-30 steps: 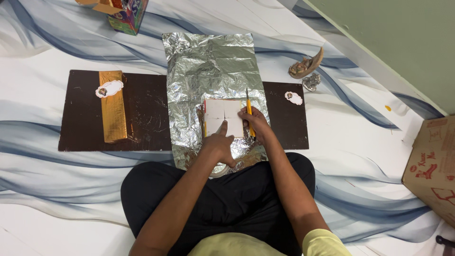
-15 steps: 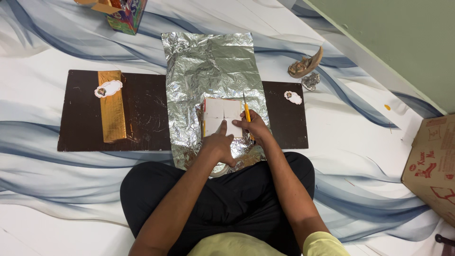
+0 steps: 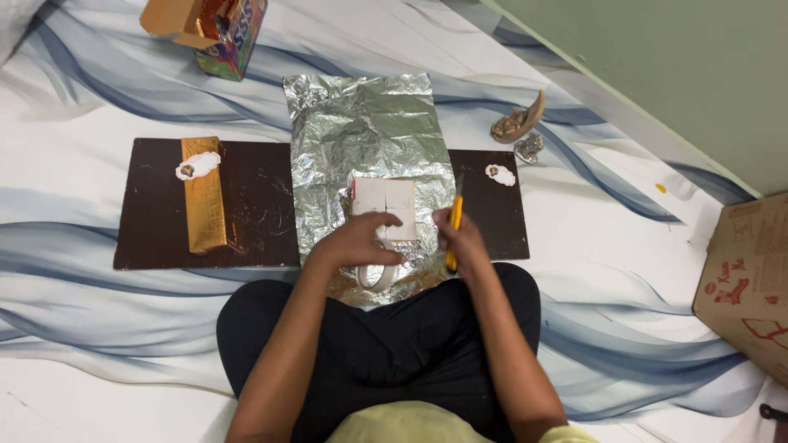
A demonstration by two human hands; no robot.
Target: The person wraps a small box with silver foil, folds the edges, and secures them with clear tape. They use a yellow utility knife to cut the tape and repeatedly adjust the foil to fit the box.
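Left hand (image 3: 359, 240) curled over white box (image 3: 384, 205) (on foil (image 3: 365, 131)), right hand (image 3: 465, 242) pinching yellow cutter (image 3: 454, 231).

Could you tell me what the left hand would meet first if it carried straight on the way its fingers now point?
Probably the white box. The left hand lies over the foil with fingers pointing up and right toward the box, and looks already at its near edge, though height above it is unclear.
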